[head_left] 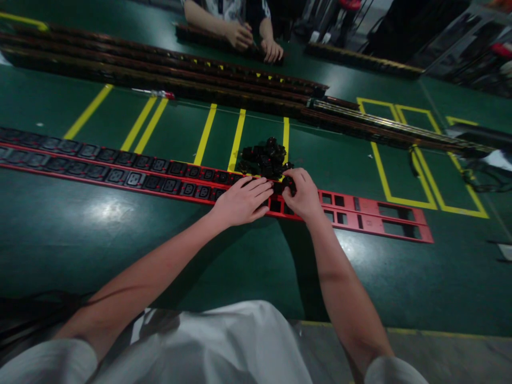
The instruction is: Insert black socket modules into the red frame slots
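Note:
A long red panel lies across the green table, its left stretch filled with two rows of black power sockets. Square holes show bare in the panel's right part. My left hand rests flat on the panel with its fingers stretched out over the sockets. My right hand is closed in a pinch round a black socket at the panel, just right of the left fingertips. Right behind both hands sits a heap of loose black sockets.
Several long dark metal rails run across the table behind the panel. A red-handled screwdriver lies against them. Yellow tape lines mark the tabletop. Across the table are another person's hands. A cable bundle lies far right.

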A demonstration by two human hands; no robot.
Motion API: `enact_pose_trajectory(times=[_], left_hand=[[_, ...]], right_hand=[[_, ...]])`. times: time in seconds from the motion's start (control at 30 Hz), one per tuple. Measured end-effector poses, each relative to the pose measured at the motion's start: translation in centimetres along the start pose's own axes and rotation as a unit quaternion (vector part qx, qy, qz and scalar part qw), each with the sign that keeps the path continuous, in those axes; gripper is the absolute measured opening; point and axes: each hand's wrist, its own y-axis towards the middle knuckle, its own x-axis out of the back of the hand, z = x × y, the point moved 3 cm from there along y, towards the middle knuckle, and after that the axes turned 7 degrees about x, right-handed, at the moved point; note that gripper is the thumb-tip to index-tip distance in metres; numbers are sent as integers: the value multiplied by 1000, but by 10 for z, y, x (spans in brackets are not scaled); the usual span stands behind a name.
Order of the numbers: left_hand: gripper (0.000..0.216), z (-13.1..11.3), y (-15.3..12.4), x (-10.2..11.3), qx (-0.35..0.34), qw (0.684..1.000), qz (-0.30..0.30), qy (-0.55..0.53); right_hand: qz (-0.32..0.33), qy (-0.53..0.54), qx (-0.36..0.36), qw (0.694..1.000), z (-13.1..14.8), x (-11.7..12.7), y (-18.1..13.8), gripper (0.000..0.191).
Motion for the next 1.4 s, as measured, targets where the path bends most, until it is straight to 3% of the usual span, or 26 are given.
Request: enact_pose_trajectory(times=[0.23, 0.5, 0.77, 0.93, 1.17, 1.4], left_hand=[[47, -1, 0, 2, 1, 1000, 0, 1], [47, 0, 0, 2, 3, 1000, 9, -7], [48, -1, 0, 1, 3, 1000, 11, -6], [48, -1, 0, 2, 2, 1000, 10, -5], [48, 0, 0, 2, 5, 1000, 15, -7], [49, 0, 0, 1, 1, 1000, 13, -6]], right_hand=[[7, 38, 4, 999, 1, 1, 0, 38], [-15, 10, -53, 998, 0, 3, 1, 31], [-10, -13, -30, 999, -2, 1, -1, 21], [5, -73, -21, 997, -3, 1, -1, 26], [17, -20, -38, 999, -2, 0, 1, 33], [21, -34, -53, 998, -3, -2, 0, 35]])
